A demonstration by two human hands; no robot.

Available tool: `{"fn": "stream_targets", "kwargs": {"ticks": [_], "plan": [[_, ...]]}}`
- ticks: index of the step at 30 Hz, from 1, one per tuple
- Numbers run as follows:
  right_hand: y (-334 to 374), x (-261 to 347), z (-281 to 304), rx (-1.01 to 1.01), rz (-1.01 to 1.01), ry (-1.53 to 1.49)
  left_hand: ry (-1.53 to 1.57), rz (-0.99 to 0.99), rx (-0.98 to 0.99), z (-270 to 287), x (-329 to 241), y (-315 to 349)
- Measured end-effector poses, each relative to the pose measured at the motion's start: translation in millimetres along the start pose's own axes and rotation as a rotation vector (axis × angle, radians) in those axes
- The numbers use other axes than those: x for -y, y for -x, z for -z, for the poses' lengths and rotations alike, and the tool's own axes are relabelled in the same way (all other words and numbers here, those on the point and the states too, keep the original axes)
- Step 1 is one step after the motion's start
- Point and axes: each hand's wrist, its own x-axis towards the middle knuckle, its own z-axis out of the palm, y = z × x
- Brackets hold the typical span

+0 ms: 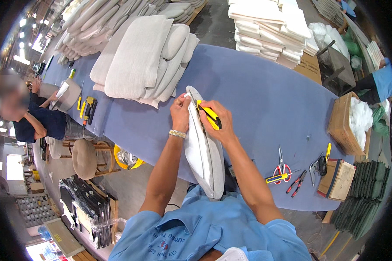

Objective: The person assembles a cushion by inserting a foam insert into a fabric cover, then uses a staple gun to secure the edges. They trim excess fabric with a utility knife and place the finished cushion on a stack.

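Observation:
A light grey upholstered cushion (213, 167) with a white side stands on edge in front of me, its lower end against my shirt. My left hand (180, 114) is closed on the cushion's far upper edge, pinching the fabric along the seam. In my right hand (221, 121) is a yellow-and-black utility knife (211, 116), gripped beside the top of the cushion. The tip of the knife is against the cushion's edge, and I cannot make out its blade.
A blue-covered table (257, 113) holds stacked grey cushions (135, 61) at the far left. Red-handled scissors (283, 170), a yellow screwdriver (276, 178), pliers (296, 182) and a wooden box (336, 179) lie at right. Another person (43, 117) works at left; white pads (270, 32) stand beyond.

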Motion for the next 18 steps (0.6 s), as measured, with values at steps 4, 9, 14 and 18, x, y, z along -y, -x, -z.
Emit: {"fn": "stream_targets", "kwargs": {"ticks": [4, 9, 14, 18], "plan": [[9.0, 12.6, 9.0, -0.002, -0.033, -0.026, -0.013, 0.026, 0.002, 1.2, -0.5, -0.6], [30.0, 26.3, 23.6, 0.008, -0.06, -0.027, 0.024, 0.009, 0.029, 3.1, -6.1, 2.5], [42.6, 35.0, 30.5, -0.018, -0.071, -0.023, 0.09, -0.065, -0.015, 1.1, -6.0, 10.9], [41.3, 39.2, 33.6, 0.014, -0.091, -0.011, 0.071, -0.171, -0.086, 3.0, -16.5, 25.8]]}}
